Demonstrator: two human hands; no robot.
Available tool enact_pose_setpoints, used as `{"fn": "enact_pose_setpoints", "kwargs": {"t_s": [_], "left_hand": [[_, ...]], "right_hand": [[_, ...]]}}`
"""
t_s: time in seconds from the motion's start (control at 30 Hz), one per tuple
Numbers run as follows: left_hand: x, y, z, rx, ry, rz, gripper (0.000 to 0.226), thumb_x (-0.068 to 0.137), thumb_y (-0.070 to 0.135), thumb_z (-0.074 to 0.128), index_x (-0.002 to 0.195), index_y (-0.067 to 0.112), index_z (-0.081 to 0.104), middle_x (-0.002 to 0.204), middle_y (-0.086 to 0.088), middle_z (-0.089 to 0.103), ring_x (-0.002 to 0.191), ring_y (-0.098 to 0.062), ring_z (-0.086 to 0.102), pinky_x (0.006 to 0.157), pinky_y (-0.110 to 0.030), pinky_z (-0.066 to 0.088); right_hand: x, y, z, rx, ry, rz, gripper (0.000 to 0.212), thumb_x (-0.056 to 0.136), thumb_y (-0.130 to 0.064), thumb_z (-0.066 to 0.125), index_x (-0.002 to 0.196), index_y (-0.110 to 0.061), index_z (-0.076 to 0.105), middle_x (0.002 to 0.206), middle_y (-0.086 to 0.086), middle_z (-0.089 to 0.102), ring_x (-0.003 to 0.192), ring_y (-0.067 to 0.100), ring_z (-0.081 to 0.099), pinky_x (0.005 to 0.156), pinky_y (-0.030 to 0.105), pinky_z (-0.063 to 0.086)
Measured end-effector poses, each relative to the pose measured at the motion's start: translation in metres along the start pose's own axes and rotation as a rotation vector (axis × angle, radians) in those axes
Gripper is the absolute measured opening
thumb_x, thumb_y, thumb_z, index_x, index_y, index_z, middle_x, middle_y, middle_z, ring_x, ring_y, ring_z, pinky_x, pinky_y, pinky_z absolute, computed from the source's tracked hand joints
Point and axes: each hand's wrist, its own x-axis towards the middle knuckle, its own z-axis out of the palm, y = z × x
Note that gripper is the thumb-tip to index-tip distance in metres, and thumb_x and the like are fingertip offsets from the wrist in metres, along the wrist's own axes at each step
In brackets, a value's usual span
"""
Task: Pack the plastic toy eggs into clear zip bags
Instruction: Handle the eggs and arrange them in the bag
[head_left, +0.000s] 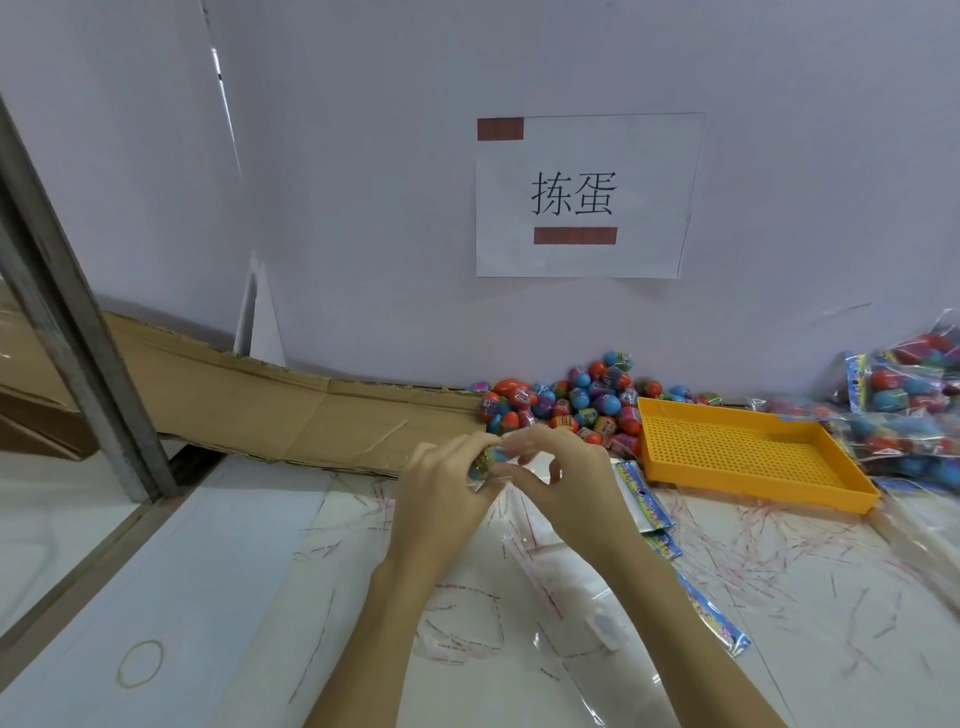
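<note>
Fingers (470, 457) round egg (485, 460); sign (587, 195) "拣蛋".

We're looking at a packing workstation. A printed paper sign (587, 195) is hanging on the partition, toy eggs (566, 402) are piling beside a yellow tray (748, 457), and filled bags (904, 405) are stacking up.

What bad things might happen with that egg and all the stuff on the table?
The egg is only pinched between the left hand and right hand at the clear bag, so it might slip and roll off. The egg pile sits loose against the wall and could spill if bumped. The plastic strips littering the table might get caught in a bag.
</note>
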Motion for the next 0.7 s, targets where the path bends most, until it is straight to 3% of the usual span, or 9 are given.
{"fn": "enact_pose_setpoints", "kwargs": {"t_s": [0.1,0.23,0.3,0.37,0.43,0.5,0.6,0.7], "left_hand": [[-0.001,-0.003,-0.001,0.042,0.001,0.014,0.024,0.085,0.026,0.085,0.106,0.016,0.077,0.09,0.004,0.077,0.073,-0.017,0.063,0.067,-0.023,0.041],[0.0,-0.003,-0.005,0.074,0.036,0.043,0.023,0.084,0.033,0.082,0.093,0.013,0.077,0.074,0.004,0.073,0.06,-0.011,0.056,0.064,-0.008,0.027],[-0.001,-0.002,-0.006,0.109,0.057,0.055,0.017,0.079,0.022,0.088,0.083,0.013,0.074,0.061,0.006,0.065,0.054,-0.007,0.041,0.062,-0.007,0.021],[-0.001,-0.005,-0.006,0.111,0.065,0.051,0.016,0.079,0.011,0.088,0.08,0.014,0.072,0.059,0.007,0.062,0.053,-0.007,0.037,0.06,-0.009,0.021],[0.0,-0.01,-0.005,0.079,0.06,0.058,0.013,0.084,0.015,0.086,0.085,0.014,0.073,0.064,0.007,0.065,0.055,-0.006,0.042,0.06,-0.012,0.029],[0.0,-0.011,-0.004,0.028,0.053,0.061,0.019,0.089,0.033,0.081,0.093,0.016,0.074,0.067,0.009,0.066,0.057,-0.004,0.048,0.059,-0.016,0.038],[0.001,-0.006,-0.003,-0.007,-0.005,0.004,0.053,0.088,0.07,0.061,0.115,0.025,0.068,0.071,0.014,0.065,0.059,-0.002,0.053,0.058,-0.014,0.044],[0.002,-0.008,0.001,-0.013,-0.219,-0.091,0.077,0.079,0.073,0.069,0.142,0.034,0.048,0.093,0.018,0.067,0.074,0.0,0.056,0.067,-0.018,0.052]], "right_hand": [[-0.002,-0.006,0.001,0.038,-0.057,-0.016,0.02,0.096,-0.029,0.068,0.106,-0.046,0.072,0.095,-0.035,0.065,0.101,0.0,0.056,0.071,0.011,0.044],[-0.004,-0.012,0.004,0.147,-0.17,0.046,0.029,0.097,-0.062,0.038,0.093,-0.064,0.067,0.106,-0.034,0.065,0.112,0.0,0.047,0.082,0.01,0.039],[-0.006,-0.014,0.01,0.155,-0.21,0.042,0.032,0.098,-0.063,0.038,0.094,-0.059,0.07,0.107,-0.029,0.064,0.115,-0.001,0.043,0.086,0.008,0.034],[-0.009,-0.014,0.015,0.129,-0.226,0.019,0.028,0.102,-0.051,0.047,0.099,-0.044,0.074,0.104,-0.024,0.064,0.115,0.002,0.042,0.091,0.01,0.032],[-0.009,-0.013,0.016,0.097,-0.203,0.006,0.02,0.103,-0.038,0.054,0.104,-0.039,0.074,0.104,-0.027,0.065,0.114,0.005,0.045,0.096,0.018,0.035],[-0.008,-0.012,0.014,0.103,-0.162,0.004,0.018,0.102,-0.031,0.059,0.106,-0.044,0.071,0.106,-0.034,0.061,0.113,0.004,0.049,0.097,0.02,0.039],[-0.006,-0.014,0.011,0.117,-0.089,0.013,0.022,0.098,-0.025,0.062,0.104,-0.043,0.073,0.102,-0.038,0.059,0.107,0.001,0.052,0.086,0.011,0.042],[-0.004,-0.013,0.007,0.05,-0.008,0.014,0.017,0.095,-0.021,0.07,0.1,-0.035,0.078,0.092,-0.039,0.063,0.1,-0.002,0.053,0.081,0.005,0.036]]}}
